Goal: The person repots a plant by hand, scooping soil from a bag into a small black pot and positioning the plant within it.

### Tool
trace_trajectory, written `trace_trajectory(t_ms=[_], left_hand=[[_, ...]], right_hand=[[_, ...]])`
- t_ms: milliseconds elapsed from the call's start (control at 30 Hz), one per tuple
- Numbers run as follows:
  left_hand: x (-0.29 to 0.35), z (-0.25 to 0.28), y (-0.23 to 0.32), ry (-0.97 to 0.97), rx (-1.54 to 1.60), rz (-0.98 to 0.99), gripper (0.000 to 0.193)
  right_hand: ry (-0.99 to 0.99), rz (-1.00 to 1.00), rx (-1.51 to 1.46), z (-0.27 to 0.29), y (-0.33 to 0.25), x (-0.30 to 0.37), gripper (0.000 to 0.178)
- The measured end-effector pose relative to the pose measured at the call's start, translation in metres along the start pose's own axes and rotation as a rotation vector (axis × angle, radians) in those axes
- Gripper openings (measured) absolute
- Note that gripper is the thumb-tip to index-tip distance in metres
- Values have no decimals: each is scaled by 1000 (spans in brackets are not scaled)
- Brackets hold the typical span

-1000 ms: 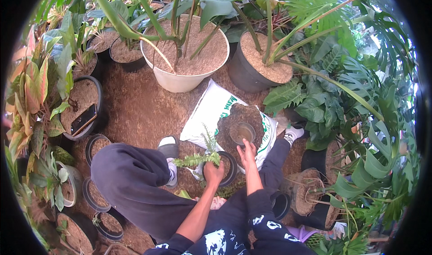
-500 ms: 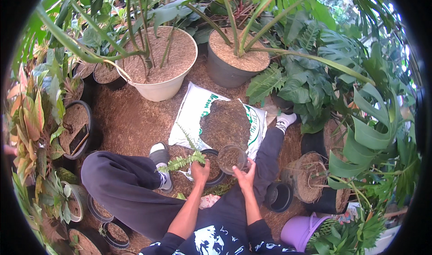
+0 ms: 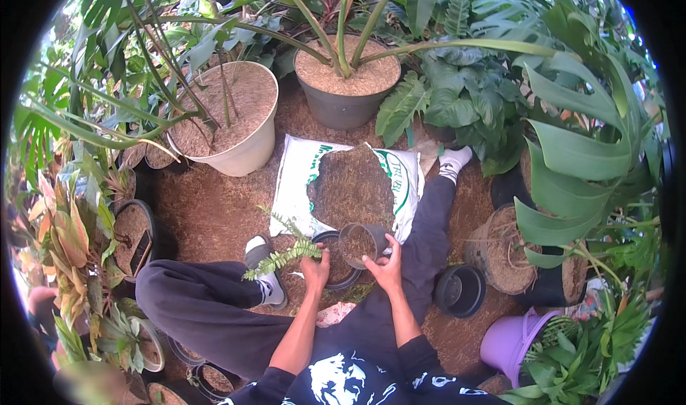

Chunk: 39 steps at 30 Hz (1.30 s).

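Note:
My left hand (image 3: 315, 270) is closed at the base of a small green fern (image 3: 289, 253), whose fronds lean out to the left. My right hand (image 3: 386, 268) grips the right side of a small dark pot (image 3: 361, 245), tilted with its mouth toward the left; soil shows inside. Below both hands sits a larger black pot (image 3: 345, 282) between my legs, partly hidden by the small pot. Just beyond lies a white plastic bag (image 3: 289, 190) with its top torn away, exposing dark brown soil (image 3: 351, 187).
An unplanted black pot (image 3: 459, 290) stands right of my leg, with a purple bucket (image 3: 504, 346) nearer. Large potted plants in a white pot (image 3: 246, 144) and a grey pot (image 3: 346, 108) stand beyond the bag. A phone (image 3: 141, 255) rests in a pot at left.
The small pot has tipped further toward the left in my right hand. The left hand keeps its hold on the fern. The whole view has shifted slightly.

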<state>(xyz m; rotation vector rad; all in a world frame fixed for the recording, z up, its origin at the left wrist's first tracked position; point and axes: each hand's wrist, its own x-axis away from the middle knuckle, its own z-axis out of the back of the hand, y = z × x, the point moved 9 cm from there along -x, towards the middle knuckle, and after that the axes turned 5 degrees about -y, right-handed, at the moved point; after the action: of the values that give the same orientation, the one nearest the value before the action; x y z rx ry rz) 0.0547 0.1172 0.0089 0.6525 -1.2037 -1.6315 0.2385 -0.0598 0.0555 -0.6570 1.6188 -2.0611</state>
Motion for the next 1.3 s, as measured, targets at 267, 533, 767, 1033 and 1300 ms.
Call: trace_trajectory(t_ms=[267, 533, 767, 1033, 1300], left_hand=[[2, -9, -7, -94, -8, -21, 32], [5, -14, 1, -165, -22, 14, 30], [7, -15, 4, -157, -36, -26, 22], [7, -14, 0, -142, -91, -61, 22], [9, -16, -2, -149, -124, -40, 21]], right_hand=[[-19, 11, -71, -2, 2, -3, 86], [-22, -5, -74, 3, -7, -4, 85], [-32, -25, -106, 4, -5, -5, 84], [-61, 8, -84, 2, -6, -6, 85], [-76, 95, -8, 0, -10, -5, 86]])
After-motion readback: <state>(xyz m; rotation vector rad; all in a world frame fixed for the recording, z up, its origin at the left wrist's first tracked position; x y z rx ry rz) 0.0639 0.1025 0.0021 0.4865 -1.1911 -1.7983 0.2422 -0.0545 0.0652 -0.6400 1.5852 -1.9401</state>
